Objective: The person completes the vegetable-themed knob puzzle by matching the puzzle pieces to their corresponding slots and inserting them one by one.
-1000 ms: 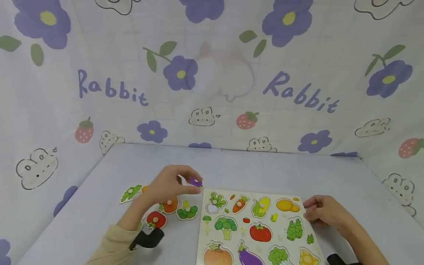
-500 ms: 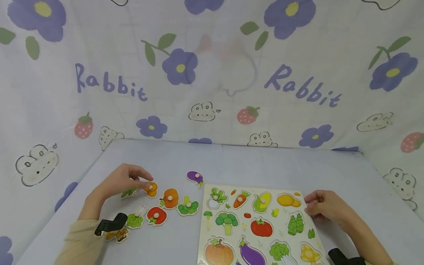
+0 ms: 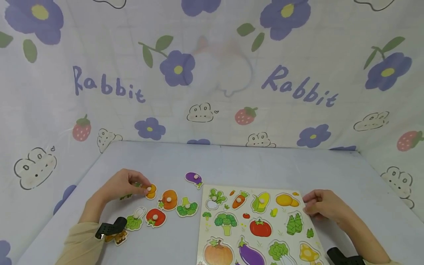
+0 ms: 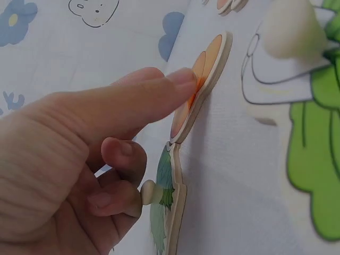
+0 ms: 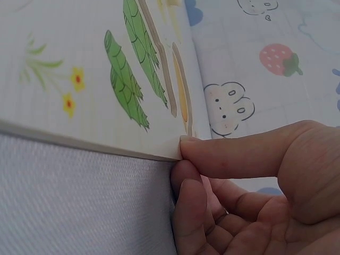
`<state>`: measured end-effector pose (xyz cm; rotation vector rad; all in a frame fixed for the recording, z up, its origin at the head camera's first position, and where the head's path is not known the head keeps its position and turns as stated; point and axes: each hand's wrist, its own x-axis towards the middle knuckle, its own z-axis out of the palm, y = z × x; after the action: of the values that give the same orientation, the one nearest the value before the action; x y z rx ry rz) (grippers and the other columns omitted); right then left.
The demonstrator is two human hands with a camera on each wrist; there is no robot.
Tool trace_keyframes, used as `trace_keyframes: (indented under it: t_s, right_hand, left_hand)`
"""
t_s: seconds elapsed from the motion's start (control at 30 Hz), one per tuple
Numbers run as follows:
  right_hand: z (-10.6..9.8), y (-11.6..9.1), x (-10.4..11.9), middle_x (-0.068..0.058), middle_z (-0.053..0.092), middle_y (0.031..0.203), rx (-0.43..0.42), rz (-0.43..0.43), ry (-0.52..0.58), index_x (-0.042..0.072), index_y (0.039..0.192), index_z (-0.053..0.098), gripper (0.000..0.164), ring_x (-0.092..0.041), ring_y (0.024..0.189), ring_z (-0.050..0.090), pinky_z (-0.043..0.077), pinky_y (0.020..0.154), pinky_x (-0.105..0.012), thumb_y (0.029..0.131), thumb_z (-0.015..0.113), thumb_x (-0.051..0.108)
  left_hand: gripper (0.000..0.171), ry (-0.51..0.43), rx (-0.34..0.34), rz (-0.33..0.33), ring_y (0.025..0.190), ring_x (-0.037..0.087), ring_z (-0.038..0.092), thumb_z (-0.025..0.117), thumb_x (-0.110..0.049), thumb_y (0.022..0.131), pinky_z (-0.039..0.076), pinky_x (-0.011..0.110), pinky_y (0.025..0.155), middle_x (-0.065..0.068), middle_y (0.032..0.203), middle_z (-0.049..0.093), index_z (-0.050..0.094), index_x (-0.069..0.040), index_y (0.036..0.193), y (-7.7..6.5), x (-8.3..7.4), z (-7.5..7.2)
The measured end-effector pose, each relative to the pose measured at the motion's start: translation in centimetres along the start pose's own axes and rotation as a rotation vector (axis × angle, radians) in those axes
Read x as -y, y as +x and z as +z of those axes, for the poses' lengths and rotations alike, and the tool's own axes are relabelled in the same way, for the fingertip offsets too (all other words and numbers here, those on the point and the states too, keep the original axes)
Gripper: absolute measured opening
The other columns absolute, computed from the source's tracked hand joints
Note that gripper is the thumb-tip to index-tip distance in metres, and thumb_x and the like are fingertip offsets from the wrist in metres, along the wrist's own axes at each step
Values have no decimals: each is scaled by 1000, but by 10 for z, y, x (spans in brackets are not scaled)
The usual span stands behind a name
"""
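Observation:
My left hand (image 3: pixel 120 184) is at the yellow-orange potato puzzle piece (image 3: pixel 152 191), thumb and forefinger pinching it where its knob is hidden. In the left wrist view the thumb covers part of this potato piece (image 4: pixel 212 56). Its curled lower fingers lie beside the knob of a green asparagus-like piece (image 4: pixel 162 212), mostly covered by the hand in the head view. My right hand (image 3: pixel 328 207) holds the right edge of the vegetable puzzle board (image 3: pixel 243 241). Close up, its thumb lies on the board's corner (image 5: pixel 159 151), with the forefinger under the edge.
Loose knobbed pieces lie left of the board: eggplant (image 3: pixel 193 179), pumpkin (image 3: pixel 169 200), broccoli (image 3: pixel 187 208), tomato (image 3: pixel 155 218), cabbage (image 3: pixel 135 219) and a brown-yellow piece (image 3: pixel 120 237) partly under the left wrist. Radish (image 3: pixel 215 198), carrot (image 3: pixel 239 200) and corn (image 3: pixel 260 202) sit in the board.
My left hand has let go of the eggplant piece above the board's corner and moved left to the potato piece, where its fingers have closed in. The right hand stays on the board's edge.

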<state>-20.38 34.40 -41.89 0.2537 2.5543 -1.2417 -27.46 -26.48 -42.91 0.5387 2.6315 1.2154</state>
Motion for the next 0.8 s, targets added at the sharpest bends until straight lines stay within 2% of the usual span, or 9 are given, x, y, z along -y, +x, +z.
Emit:
trace_keyframes:
  t_s: [0.2, 0.4, 0.8]
  right_hand:
    - [0, -1, 0, -8, 60, 83, 2, -5, 5, -8, 112, 57, 40, -22, 74, 56, 49, 65, -35, 81, 76, 8]
    - [0, -1, 0, -8, 60, 82, -2, -6, 2, -8, 112, 57, 39, -22, 75, 56, 49, 65, -35, 82, 76, 8]
    - [0, 1, -1, -7, 60, 82, 1, -18, 9, -8, 112, 57, 37, -22, 73, 56, 49, 65, -35, 82, 74, 7]
  left_hand:
    - [17, 32, -16, -4, 86, 21, 63, 85, -20, 78, 49, 35, 75, -3, 88, 72, 76, -14, 92, 4, 1, 2]
    - [16, 42, -34, -19, 85, 21, 62, 85, -19, 78, 48, 38, 76, -3, 87, 72, 76, -14, 90, 4, -4, 4]
    - [17, 14, -38, -12, 80, 23, 57, 86, -18, 77, 45, 30, 65, -2, 87, 72, 76, -13, 90, 2, -2, 7]
